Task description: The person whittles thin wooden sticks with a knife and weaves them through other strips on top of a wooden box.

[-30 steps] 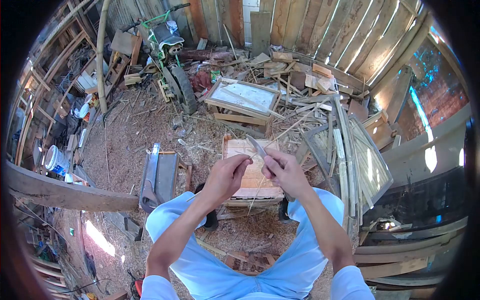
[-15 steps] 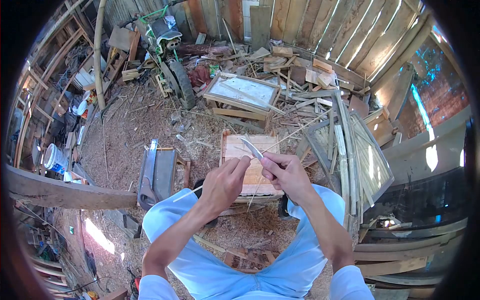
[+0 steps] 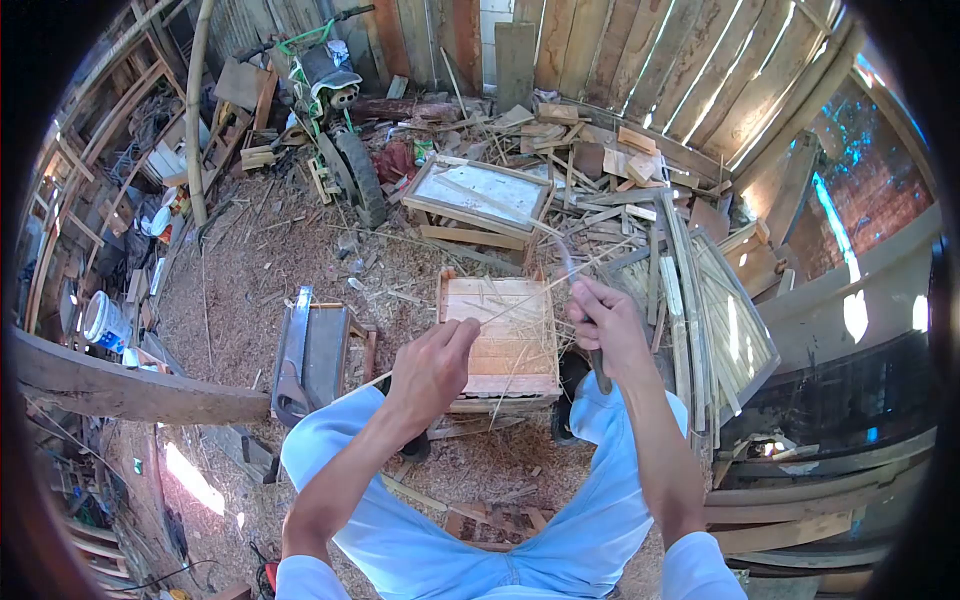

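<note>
My left hand (image 3: 432,368) is closed around a thin wooden strip (image 3: 520,304), which runs out past its fingers up to the right; a short end shows behind the wrist. To the right, my right hand (image 3: 610,325) grips a knife (image 3: 569,262) by its handle, the curved blade pointing up and away from me. In this view the blade overlaps the strip's far part. Below both hands stands a low slatted wooden stool (image 3: 500,350), strewn with thin shavings, between my knees.
A handsaw (image 3: 296,350) lies on a small dark-topped bench (image 3: 328,352) at left. Ahead are a framed white panel (image 3: 480,192), scrap wood (image 3: 610,150) and a motorbike's wheel (image 3: 358,170). Long boards and a framed screen (image 3: 735,320) lean at right. Shavings cover the ground.
My right hand with the knife has moved right and away from the left hand, the blade now more upright. My left hand has shifted slightly left and down, still holding the strip.
</note>
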{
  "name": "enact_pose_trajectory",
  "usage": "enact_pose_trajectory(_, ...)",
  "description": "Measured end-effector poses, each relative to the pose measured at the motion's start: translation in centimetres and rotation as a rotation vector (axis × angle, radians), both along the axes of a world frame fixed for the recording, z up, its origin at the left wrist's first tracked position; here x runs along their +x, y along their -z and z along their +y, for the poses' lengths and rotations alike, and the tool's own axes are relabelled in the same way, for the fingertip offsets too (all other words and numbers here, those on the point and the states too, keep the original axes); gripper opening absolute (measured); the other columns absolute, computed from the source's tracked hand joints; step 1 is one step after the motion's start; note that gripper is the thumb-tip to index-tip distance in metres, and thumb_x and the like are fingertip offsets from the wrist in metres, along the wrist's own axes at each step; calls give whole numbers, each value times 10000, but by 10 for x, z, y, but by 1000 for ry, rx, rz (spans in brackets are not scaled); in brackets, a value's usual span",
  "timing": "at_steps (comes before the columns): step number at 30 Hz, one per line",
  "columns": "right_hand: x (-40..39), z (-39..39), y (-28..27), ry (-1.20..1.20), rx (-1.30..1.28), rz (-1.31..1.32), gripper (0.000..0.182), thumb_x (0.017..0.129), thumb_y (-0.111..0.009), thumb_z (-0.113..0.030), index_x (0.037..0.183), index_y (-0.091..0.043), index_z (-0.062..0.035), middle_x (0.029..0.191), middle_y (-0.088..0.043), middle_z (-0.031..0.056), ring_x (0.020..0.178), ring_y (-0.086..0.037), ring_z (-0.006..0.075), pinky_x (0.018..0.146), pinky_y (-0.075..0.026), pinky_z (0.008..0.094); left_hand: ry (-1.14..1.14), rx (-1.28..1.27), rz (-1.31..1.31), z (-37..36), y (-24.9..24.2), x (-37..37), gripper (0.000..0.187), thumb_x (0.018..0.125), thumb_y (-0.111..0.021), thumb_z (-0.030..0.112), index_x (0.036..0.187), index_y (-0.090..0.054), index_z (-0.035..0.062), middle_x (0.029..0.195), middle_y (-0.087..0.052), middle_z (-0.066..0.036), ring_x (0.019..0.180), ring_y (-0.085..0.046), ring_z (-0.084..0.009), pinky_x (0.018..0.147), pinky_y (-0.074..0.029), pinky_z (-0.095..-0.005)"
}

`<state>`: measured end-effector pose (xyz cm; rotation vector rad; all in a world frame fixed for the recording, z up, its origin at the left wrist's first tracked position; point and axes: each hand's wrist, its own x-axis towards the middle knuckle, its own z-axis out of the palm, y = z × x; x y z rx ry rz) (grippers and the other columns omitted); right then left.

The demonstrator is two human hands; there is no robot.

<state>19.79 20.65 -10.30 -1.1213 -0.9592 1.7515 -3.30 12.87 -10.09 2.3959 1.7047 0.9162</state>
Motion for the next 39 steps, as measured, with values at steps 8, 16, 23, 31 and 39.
enact_pose_trajectory(8, -27, -16, -13, -239, -4, 98, 322, 949, -550, -214, 1202, -576, -17, 691, -519, -30, 472, -338, 8, 414, -248, 158, 67, 51, 51, 9, -1, 5, 211, 793, -555, 28, 995, -522, 79, 723, -537, -67, 651, -603, -236, 520, -490, -367)
enact_pose_trajectory(16, -20, -13, -10, -222, -33, 29, 312, 952, -545, -218, 1171, -582, 1, 673, -493, -36, 470, -330, 4, 408, -241, 158, 71, 35, 136, 6, 0, 6, 252, 776, -560, 27, 1018, -518, 85, 718, -525, -59, 663, -598, -214, 534, -495, -347)
enact_pose_trajectory(23, 9, 12, 5, -54, 20, -26, 255, 959, -525, -193, 1111, -599, -2, 667, -491, -29, 468, -331, 13, 397, -250, 166, 54, 58, 86, 2, 1, -1, 216, 754, -583, -17, 944, -549, 79, 693, -541, -82, 656, -597, -269, 529, -480, -385)
enact_pose_trajectory(31, 19, 19, 7, 125, 53, 70, 265, 955, -528, -187, 1113, -586, 18, 723, -543, 18, 483, -363, 30, 395, -288, 168, 43, -15, 78, 6, 3, -15, 186, 775, -603, 12, 956, -608, 53, 800, -629, -109, 718, -622, -291, 590, -502, -389)
enact_pose_trajectory(39, 35, 29, 9, 180, 62, 44, 276, 954, -529, -186, 1124, -579, 26, 759, -576, 40, 498, -382, 35, 393, -290, 170, 77, -61, 42, 11, 0, -24, 174, 791, -609, 22, 963, -632, 37, 865, -665, -134, 774, -649, -311, 649, -527, -377)
